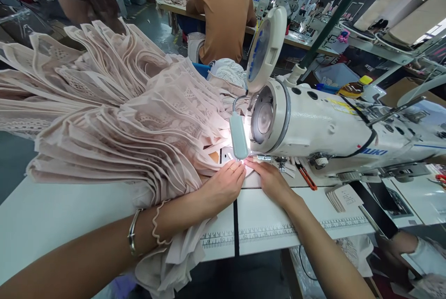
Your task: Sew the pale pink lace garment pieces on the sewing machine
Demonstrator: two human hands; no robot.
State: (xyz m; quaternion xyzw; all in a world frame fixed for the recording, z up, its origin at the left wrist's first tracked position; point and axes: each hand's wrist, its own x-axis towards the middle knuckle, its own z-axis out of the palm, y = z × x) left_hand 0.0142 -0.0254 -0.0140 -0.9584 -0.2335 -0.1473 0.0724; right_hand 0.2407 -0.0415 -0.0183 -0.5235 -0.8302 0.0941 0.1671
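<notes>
Many pale-pink lacy fabric layers (156, 104), fanned; left hand (228, 182), right hand (273, 180): grip unclear.

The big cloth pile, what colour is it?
The cloth pile is pale pinkish-beige, clearest in head view.

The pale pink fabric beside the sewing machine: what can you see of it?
The pale pink fabric is a large heap of many thin, soft-looking layers, parts patterned like lace. Edges fan out at the picture's left, and folds sweep toward the sewing machine. Much of it lies on the white table; some hangs past the near edge, below the left forearm. The left hand and right hand touch pale cloth at the machine; whether that joins the heap is unclear.
</notes>
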